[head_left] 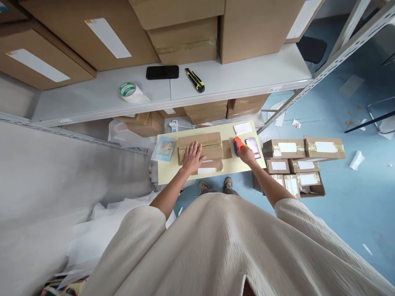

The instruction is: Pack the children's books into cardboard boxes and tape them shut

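Observation:
My left hand (193,157) lies flat, fingers spread, on top of a cardboard box (212,151) on the pale yellow table (168,176). The box's upper flaps meet in a seam along its length. At the right, my right hand (247,155) is closed around an orange and blue tape dispenser (238,144), held just above or on the table; I cannot tell which. Beside that hand lies a phone (253,147) with its screen lit. A plastic-wrapped packet (164,149) with a coloured print lies left of the box. Behind the dispenser is a white label sheet (242,128).
A metal shelf (108,96) crosses above the table's far side, bearing large cartons (188,41), a tape roll (131,92), a black phone (162,72) and a yellow-black utility knife (195,80). Labelled boxes (285,149) are stacked at the right. White packing sheets (123,218) lie at the left.

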Tool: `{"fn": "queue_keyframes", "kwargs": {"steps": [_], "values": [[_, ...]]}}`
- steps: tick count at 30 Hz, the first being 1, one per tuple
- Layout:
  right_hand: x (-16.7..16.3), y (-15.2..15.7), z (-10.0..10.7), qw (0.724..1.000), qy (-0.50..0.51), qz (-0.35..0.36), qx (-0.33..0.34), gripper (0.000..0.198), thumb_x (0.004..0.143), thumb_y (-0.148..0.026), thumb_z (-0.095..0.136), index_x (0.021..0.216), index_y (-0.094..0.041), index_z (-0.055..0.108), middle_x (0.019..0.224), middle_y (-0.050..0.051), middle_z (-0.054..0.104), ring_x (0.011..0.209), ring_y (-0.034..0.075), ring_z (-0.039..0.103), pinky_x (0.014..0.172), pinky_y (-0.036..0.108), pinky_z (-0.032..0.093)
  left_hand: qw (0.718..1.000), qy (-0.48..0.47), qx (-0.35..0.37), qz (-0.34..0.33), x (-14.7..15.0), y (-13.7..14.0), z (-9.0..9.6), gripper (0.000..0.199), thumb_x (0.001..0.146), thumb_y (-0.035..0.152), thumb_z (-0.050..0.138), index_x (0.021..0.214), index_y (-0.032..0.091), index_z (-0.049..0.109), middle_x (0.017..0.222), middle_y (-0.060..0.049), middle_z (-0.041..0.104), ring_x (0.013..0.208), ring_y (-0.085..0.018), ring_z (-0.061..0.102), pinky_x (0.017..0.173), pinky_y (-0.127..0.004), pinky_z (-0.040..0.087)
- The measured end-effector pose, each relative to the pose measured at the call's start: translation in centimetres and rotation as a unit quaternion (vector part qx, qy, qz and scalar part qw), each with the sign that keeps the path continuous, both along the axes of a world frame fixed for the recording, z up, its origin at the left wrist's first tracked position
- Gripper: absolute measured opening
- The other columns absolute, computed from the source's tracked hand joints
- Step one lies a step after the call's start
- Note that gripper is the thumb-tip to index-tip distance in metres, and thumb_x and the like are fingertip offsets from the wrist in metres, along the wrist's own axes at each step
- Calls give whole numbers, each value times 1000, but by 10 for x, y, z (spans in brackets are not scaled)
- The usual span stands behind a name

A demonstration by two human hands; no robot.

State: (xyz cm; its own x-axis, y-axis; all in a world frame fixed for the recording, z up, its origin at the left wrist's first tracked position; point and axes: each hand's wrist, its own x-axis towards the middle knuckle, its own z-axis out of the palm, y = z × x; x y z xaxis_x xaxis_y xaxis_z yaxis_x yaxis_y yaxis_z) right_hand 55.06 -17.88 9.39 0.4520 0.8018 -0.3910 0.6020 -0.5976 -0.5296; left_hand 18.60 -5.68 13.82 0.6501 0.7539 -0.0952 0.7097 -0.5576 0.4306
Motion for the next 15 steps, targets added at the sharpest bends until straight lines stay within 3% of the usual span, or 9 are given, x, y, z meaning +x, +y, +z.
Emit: {"fn": "queue_keyframes", "kwargs": {"steps": [3, 9, 15], "values": [[0, -4, -14, 998, -29, 24, -46, 28, 98, -44, 69, 109, -21, 79, 122, 23, 78, 133, 46, 66, 113, 62, 53, 1000, 6, -6, 1, 3, 2, 0, 81, 114, 59, 52, 183, 18, 41, 192, -19, 29, 181, -41, 20, 147, -68, 11], [-5, 5, -35, 998, -44, 38, -36, 24, 96, -37, 69, 111, -20, 77, 117, 26, 77, 134, 49, 64, 117, 70, 47, 1000, 18, -15, -3, 4, 6, 1, 81, 114, 63, 51, 183, 20, 41, 192, -18, 31, 181, -40, 20, 147, -67, 12], [-2, 7, -28, 999, -30, 21, 19, 25, 96, -43, 69, 107, -22, 77, 108, 24, 78, 131, 48, 66, 115, 69, 48, 1000, 15, -15, -11, 8, 13, 2, 80, 114, 63, 52, 181, 20, 43, 192, -18, 31, 181, -40, 21, 146, -67, 13]]}}
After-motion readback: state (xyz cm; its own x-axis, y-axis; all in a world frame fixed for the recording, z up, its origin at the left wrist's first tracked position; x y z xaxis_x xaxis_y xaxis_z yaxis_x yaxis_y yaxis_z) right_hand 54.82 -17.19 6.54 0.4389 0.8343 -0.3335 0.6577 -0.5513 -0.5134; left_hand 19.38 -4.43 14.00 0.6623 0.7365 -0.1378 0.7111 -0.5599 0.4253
